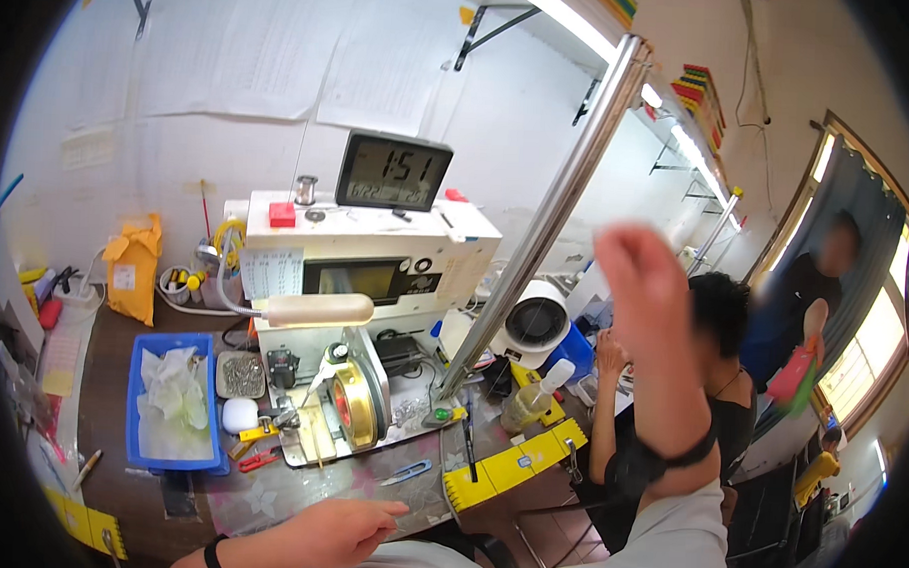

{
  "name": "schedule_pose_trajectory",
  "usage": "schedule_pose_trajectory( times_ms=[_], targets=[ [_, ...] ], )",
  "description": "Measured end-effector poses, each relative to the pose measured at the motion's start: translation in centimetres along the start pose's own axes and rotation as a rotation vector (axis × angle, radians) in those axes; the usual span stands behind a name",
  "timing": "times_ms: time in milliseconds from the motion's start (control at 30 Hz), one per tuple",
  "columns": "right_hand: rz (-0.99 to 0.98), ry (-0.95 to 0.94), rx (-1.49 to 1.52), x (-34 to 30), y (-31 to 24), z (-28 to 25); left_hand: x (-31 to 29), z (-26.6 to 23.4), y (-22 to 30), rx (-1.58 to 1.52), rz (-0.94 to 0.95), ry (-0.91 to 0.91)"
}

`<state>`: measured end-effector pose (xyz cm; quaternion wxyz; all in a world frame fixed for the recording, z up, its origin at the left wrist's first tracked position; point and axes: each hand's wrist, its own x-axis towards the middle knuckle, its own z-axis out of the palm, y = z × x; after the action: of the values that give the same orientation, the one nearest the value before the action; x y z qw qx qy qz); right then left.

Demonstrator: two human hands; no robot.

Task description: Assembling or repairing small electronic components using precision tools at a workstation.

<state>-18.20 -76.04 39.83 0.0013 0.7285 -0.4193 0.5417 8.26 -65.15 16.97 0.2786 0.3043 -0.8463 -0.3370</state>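
My left hand (pixel 341 530) is low over the front edge of the bench, with a finger stretched out to the right and nothing visible in it. Just beyond it lies a small blue-handled tool (pixel 408 473). My right hand (pixel 635 275) is raised high on the right, away from the bench. It is smeared by motion, and its fingers cannot be made out clearly. On the bench ahead stands a white machine (pixel 456 239) with a gold wheel (pixel 354 403) at its front. Red snips (pixel 259 460) lie left of the small blue-handled tool.
A blue tray (pixel 210 401) holding crumpled translucent sheets stands left, beside a dish of small metal parts (pixel 241 375). A digital clock (pixel 393 172) tops the machine. A metal post (pixel 536 232) rises at the right, near a bottle (pixel 536 399). Beyond sits a co-worker (pixel 719 313); another person (pixel 820 287) stands.
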Motion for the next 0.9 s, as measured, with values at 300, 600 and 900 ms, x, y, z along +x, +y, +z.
schedule_pose_trajectory(
  times_ms=[300, 600, 900],
  targets=[
    [0.256, 0.385, -0.002, 15.2, -0.4, -0.5, -0.6, 1.3, -0.2, -0.121, 0.118, 0.187],
    [0.153, 0.432, 0.313, 16.1, 0.9, -1.1, -0.8, 1.5, -0.4, -0.011, -0.013, 0.007],
    [-0.066, -0.802, 0.196, -8.2, -1.2, 5.8, -1.5, -1.7, -0.1, 0.309, 0.009, 0.073]
  ],
)
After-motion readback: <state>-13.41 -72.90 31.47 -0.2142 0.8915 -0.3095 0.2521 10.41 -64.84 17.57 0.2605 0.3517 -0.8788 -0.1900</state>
